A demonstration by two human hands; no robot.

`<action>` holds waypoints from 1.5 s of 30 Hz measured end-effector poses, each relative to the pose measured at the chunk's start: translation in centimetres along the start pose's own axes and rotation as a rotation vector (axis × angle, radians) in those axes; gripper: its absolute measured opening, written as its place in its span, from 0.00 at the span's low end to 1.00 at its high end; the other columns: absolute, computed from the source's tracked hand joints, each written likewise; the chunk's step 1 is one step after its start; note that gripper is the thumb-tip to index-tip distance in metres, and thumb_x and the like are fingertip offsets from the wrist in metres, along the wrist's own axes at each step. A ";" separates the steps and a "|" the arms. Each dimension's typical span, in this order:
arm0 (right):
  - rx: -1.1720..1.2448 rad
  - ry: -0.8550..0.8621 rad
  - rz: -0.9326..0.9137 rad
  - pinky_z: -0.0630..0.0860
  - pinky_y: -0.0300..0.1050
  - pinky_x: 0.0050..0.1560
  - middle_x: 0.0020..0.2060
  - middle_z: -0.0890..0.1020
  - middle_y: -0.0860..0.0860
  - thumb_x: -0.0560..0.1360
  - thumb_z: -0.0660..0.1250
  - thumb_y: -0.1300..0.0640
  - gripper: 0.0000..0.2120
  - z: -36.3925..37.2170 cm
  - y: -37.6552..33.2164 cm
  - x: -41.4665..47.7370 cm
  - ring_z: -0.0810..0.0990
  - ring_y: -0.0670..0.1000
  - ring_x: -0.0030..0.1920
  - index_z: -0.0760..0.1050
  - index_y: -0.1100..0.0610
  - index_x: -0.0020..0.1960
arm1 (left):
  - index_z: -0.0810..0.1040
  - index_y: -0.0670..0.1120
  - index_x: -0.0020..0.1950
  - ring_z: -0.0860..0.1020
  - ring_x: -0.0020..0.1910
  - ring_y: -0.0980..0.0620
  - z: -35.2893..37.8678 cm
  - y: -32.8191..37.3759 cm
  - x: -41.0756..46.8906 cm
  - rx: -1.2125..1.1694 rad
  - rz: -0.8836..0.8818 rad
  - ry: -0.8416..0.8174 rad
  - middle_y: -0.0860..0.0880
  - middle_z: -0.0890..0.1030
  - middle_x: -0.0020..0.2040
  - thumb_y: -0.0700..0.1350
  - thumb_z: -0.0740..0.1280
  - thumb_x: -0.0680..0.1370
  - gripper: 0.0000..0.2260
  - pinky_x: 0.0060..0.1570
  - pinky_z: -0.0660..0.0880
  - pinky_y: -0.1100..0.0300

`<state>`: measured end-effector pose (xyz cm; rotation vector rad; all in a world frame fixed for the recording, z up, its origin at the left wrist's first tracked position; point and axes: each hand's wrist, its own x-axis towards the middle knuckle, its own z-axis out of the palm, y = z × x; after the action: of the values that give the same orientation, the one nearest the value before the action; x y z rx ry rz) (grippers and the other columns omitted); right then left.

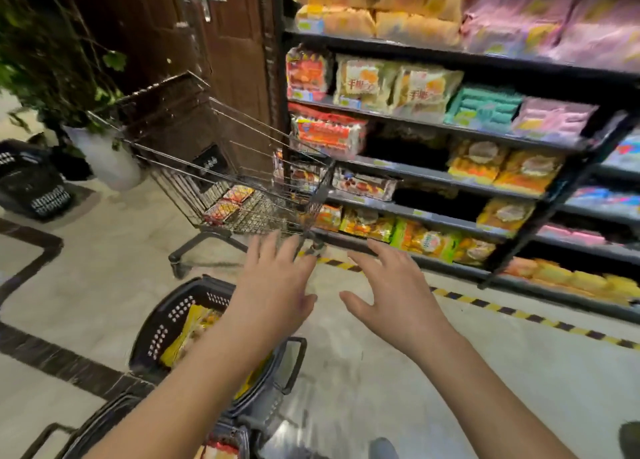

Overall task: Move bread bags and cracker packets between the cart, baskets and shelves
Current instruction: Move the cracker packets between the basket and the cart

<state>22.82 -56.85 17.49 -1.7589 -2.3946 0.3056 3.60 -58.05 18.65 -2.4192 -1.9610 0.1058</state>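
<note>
Beside stocked shelves (433, 178) in a shop aisle, a person holds both hands out toward the near corner of a wire cart (207, 160). The left hand (273, 278) and right hand (391, 285) are spread wide, holding nothing. A few red-and-orange cracker packets (230, 202) lie flat on the cart's floor. More yellow packets (188, 334) fill a black basket (162, 323) under the left forearm, and bread bags (349, 25) line the top shelf. The packets look light, with slick film over brittle contents, so they are probably best taken by their long edges. The bread is soft and likely needs cradling from beneath, not squeezing.
</note>
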 end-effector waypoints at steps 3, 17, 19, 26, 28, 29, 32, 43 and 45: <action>0.030 -0.008 0.032 0.51 0.55 0.82 0.81 0.59 0.49 0.79 0.63 0.37 0.31 -0.9 6.2 0.8 0.55 0.53 0.81 0.61 0.44 0.80 | 0.58 0.55 0.82 0.48 0.82 0.40 0.2 4.3 4.9 0.024 0.034 -0.029 0.46 0.52 0.84 0.62 0.59 0.82 0.30 0.80 0.46 0.40; 0.095 -0.044 0.039 0.52 0.54 0.80 0.80 0.62 0.49 0.80 0.63 0.38 0.30 -4.4 24.2 10.2 0.57 0.53 0.80 0.63 0.43 0.79 | 0.63 0.55 0.79 0.48 0.82 0.42 -0.6 15.6 22.3 0.002 0.021 -0.102 0.47 0.53 0.83 0.61 0.61 0.82 0.26 0.80 0.47 0.42; 0.097 -0.048 0.034 0.52 0.54 0.80 0.80 0.60 0.48 0.80 0.62 0.38 0.30 -4.4 25.0 12.3 0.56 0.52 0.80 0.61 0.43 0.80 | 0.63 0.55 0.79 0.48 0.82 0.42 -0.5 15.1 24.2 0.002 0.008 -0.097 0.48 0.53 0.83 0.61 0.61 0.82 0.26 0.81 0.47 0.42; 0.084 -0.072 -0.013 0.54 0.54 0.80 0.80 0.61 0.49 0.81 0.62 0.38 0.30 -4.0 26.7 23.4 0.57 0.53 0.79 0.61 0.44 0.80 | 0.63 0.54 0.79 0.48 0.82 0.42 1.1 11.6 34.0 -0.046 -0.054 -0.099 0.47 0.53 0.82 0.61 0.60 0.82 0.26 0.80 0.46 0.41; 0.069 -0.075 -0.045 0.54 0.54 0.80 0.79 0.62 0.50 0.80 0.63 0.39 0.30 -3.8 26.6 28.1 0.58 0.54 0.79 0.62 0.44 0.80 | 0.64 0.54 0.79 0.49 0.82 0.41 1.7 9.7 37.4 -0.056 -0.079 -0.075 0.46 0.55 0.82 0.61 0.60 0.82 0.26 0.80 0.47 0.41; 0.056 -0.080 -0.064 0.53 0.54 0.80 0.79 0.62 0.50 0.80 0.63 0.39 0.30 -3.6 26.5 30.6 0.58 0.54 0.79 0.63 0.45 0.80 | 0.65 0.54 0.78 0.49 0.82 0.41 2.1 8.5 39.1 -0.056 -0.093 -0.065 0.46 0.55 0.82 0.61 0.61 0.82 0.26 0.80 0.48 0.41; 0.026 -0.123 -0.123 0.53 0.54 0.79 0.79 0.62 0.51 0.80 0.63 0.40 0.29 -3.2 25.5 38.1 0.59 0.56 0.79 0.63 0.45 0.79 | 0.67 0.53 0.77 0.52 0.82 0.40 2.9 4.2 43.9 -0.085 -0.156 -0.057 0.45 0.59 0.81 0.60 0.63 0.81 0.26 0.79 0.48 0.40; -0.039 -0.288 -0.389 0.54 0.55 0.81 0.80 0.60 0.51 0.81 0.62 0.39 0.29 -1.1 17.8 58.6 0.57 0.55 0.80 0.61 0.43 0.80 | 0.64 0.52 0.79 0.50 0.82 0.39 4.2 -9.2 50.5 -0.143 -0.495 -0.155 0.45 0.53 0.83 0.61 0.60 0.82 0.26 0.79 0.47 0.41; -0.060 -0.316 -0.445 0.54 0.55 0.80 0.80 0.59 0.50 0.81 0.62 0.39 0.29 -0.4 16.0 61.3 0.57 0.54 0.80 0.62 0.44 0.80 | 0.63 0.54 0.79 0.50 0.82 0.39 4.7 -11.0 50.4 -0.168 -0.588 -0.165 0.45 0.54 0.83 0.61 0.60 0.82 0.27 0.79 0.47 0.40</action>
<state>19.38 6.27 14.05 -1.2155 -2.9560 0.4826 2.88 -6.58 12.79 -1.8517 -2.7623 0.1314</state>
